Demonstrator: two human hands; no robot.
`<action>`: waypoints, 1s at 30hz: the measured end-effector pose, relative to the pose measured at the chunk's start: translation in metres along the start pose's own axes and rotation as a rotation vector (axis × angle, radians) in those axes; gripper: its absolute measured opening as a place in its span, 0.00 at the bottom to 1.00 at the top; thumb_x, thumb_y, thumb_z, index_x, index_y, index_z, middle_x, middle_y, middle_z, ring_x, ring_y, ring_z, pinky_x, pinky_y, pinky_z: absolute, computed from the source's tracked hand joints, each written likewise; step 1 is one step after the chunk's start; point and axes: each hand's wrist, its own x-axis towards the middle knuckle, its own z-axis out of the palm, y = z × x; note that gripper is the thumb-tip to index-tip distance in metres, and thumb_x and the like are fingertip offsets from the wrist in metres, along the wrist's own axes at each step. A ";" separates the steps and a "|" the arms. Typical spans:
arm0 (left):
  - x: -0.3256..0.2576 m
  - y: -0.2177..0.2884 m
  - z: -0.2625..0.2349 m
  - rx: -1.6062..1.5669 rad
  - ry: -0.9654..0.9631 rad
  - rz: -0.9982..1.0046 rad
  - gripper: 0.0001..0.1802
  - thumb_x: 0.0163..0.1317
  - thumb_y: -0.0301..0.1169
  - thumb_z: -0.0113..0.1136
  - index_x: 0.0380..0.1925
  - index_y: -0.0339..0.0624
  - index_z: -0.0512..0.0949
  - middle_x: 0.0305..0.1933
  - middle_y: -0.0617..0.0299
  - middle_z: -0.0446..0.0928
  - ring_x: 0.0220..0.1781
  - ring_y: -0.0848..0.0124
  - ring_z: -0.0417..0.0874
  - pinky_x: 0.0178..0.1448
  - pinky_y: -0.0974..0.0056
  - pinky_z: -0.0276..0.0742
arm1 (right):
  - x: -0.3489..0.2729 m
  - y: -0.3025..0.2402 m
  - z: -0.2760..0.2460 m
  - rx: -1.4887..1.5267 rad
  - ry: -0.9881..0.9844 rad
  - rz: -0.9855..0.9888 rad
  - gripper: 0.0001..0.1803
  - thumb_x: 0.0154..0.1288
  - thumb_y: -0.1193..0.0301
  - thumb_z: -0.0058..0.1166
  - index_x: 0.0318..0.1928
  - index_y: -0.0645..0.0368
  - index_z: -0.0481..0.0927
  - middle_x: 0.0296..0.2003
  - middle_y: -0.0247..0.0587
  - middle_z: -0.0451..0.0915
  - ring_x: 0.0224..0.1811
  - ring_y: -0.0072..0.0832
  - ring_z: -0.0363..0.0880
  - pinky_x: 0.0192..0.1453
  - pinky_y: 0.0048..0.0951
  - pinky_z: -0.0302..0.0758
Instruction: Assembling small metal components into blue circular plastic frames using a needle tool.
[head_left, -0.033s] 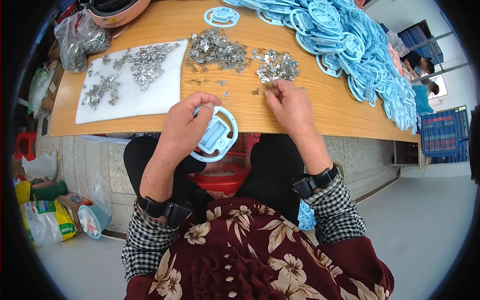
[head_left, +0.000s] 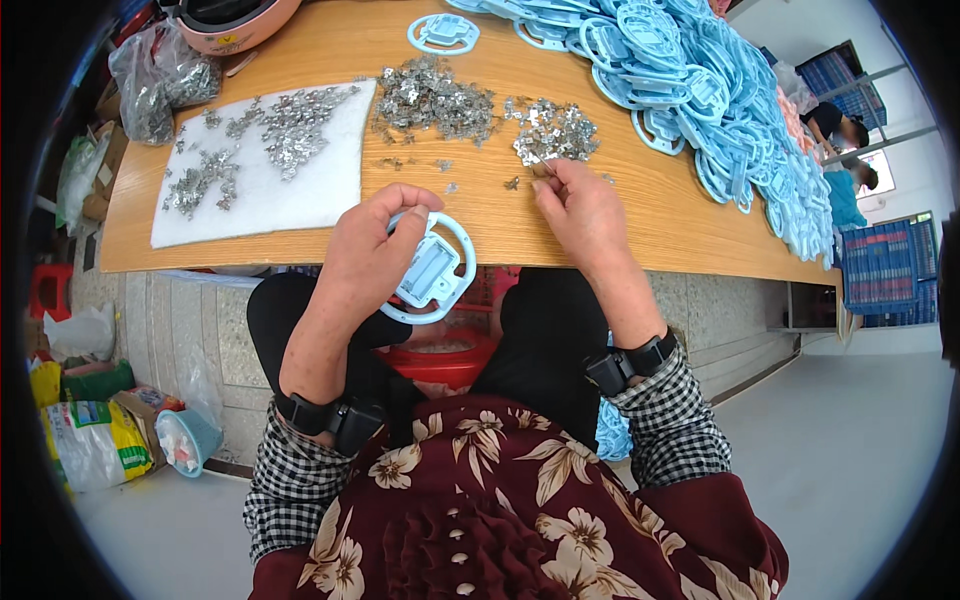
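Blue wheel-shaped frame [head_left: 434,275]: off the near edge of the worktop [head_left: 650,215], above the lap; tilted, its recessed centre panel in sight; gripped by the upper left of its rim.
Left hand [head_left: 372,245]: thumb and forefinger closed on that rim; the other fingers curl, partly hidden.
Right hand [head_left: 582,212]: thumb and forefinger drawn together in a pinch at the near edge of the small metal pile; remaining fingers folded in.
Item in pinch: thin metallic sliver [head_left: 546,162], pointing into the pile; too small to tell whether tool or part.
Small metal pile [head_left: 556,130]: flat silvery pieces, just beyond the right fingertips.
Large metal pile [head_left: 430,100]: left of the small one; a few strays lie on the near side of both.
White mat [head_left: 320,205]: on the left of the worktop, carrying scattered metal pieces [head_left: 295,130].
Single blue frame [head_left: 442,34]: flat, beyond the large pile.
Heap of blue frames [head_left: 690,95]: far right, overlapping, many deep.
Far left corner: clear bags [head_left: 150,95] of metal pieces beside a pink bowl-like container [head_left: 238,32].
Wrists: a black strapped device on each, left [head_left: 338,420] and right [head_left: 630,366].
Background right: two people near stacked blue crates [head_left: 885,265].
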 end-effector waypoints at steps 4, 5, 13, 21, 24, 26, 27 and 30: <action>0.000 -0.002 0.000 0.003 0.002 0.005 0.10 0.74 0.30 0.51 0.45 0.38 0.80 0.33 0.70 0.80 0.34 0.84 0.79 0.38 0.74 0.75 | 0.002 0.001 -0.007 -0.035 -0.063 -0.020 0.11 0.68 0.64 0.55 0.38 0.60 0.79 0.35 0.49 0.81 0.42 0.51 0.80 0.45 0.49 0.76; 0.000 -0.002 0.000 0.002 0.004 0.002 0.10 0.74 0.30 0.51 0.45 0.38 0.80 0.33 0.70 0.80 0.34 0.84 0.79 0.38 0.74 0.75 | 0.003 -0.001 -0.008 -0.035 -0.066 -0.021 0.11 0.68 0.64 0.55 0.38 0.60 0.79 0.35 0.49 0.81 0.42 0.51 0.80 0.45 0.49 0.76; 0.000 0.002 0.000 0.008 0.002 -0.001 0.10 0.74 0.30 0.51 0.45 0.38 0.80 0.32 0.70 0.79 0.33 0.84 0.78 0.38 0.74 0.75 | 0.007 -0.005 -0.009 -0.039 -0.096 0.094 0.12 0.67 0.64 0.55 0.37 0.61 0.80 0.36 0.51 0.82 0.42 0.52 0.81 0.45 0.49 0.76; 0.000 -0.003 -0.001 0.012 0.006 -0.013 0.11 0.75 0.30 0.50 0.45 0.38 0.80 0.32 0.70 0.79 0.33 0.84 0.78 0.38 0.74 0.74 | 0.008 -0.013 -0.010 0.001 -0.135 0.141 0.11 0.66 0.66 0.55 0.38 0.62 0.81 0.36 0.51 0.83 0.40 0.52 0.81 0.45 0.48 0.77; 0.001 -0.002 -0.002 -0.012 0.013 -0.030 0.12 0.76 0.30 0.48 0.46 0.38 0.80 0.33 0.69 0.80 0.34 0.83 0.79 0.39 0.73 0.75 | -0.003 -0.024 -0.017 0.200 -0.163 0.063 0.10 0.64 0.67 0.57 0.37 0.62 0.81 0.32 0.48 0.82 0.35 0.49 0.81 0.42 0.43 0.77; 0.001 0.000 0.000 -0.028 0.011 -0.018 0.13 0.77 0.31 0.47 0.48 0.38 0.80 0.34 0.67 0.81 0.34 0.82 0.79 0.39 0.72 0.76 | -0.011 -0.041 -0.026 0.372 -0.176 -0.019 0.10 0.63 0.67 0.59 0.36 0.62 0.81 0.30 0.46 0.82 0.32 0.46 0.81 0.39 0.39 0.77; 0.000 0.001 -0.001 -0.024 0.017 -0.024 0.14 0.77 0.31 0.46 0.49 0.37 0.80 0.34 0.66 0.82 0.34 0.81 0.80 0.40 0.72 0.77 | -0.014 -0.054 -0.026 0.420 -0.280 0.032 0.09 0.62 0.68 0.60 0.35 0.61 0.81 0.28 0.43 0.81 0.30 0.42 0.80 0.37 0.36 0.76; 0.000 -0.001 -0.001 -0.022 0.043 -0.001 0.14 0.77 0.31 0.46 0.49 0.37 0.80 0.34 0.65 0.82 0.34 0.81 0.80 0.40 0.71 0.77 | -0.018 -0.076 -0.023 0.447 -0.381 0.045 0.07 0.60 0.69 0.62 0.33 0.60 0.80 0.25 0.41 0.79 0.28 0.37 0.79 0.34 0.33 0.74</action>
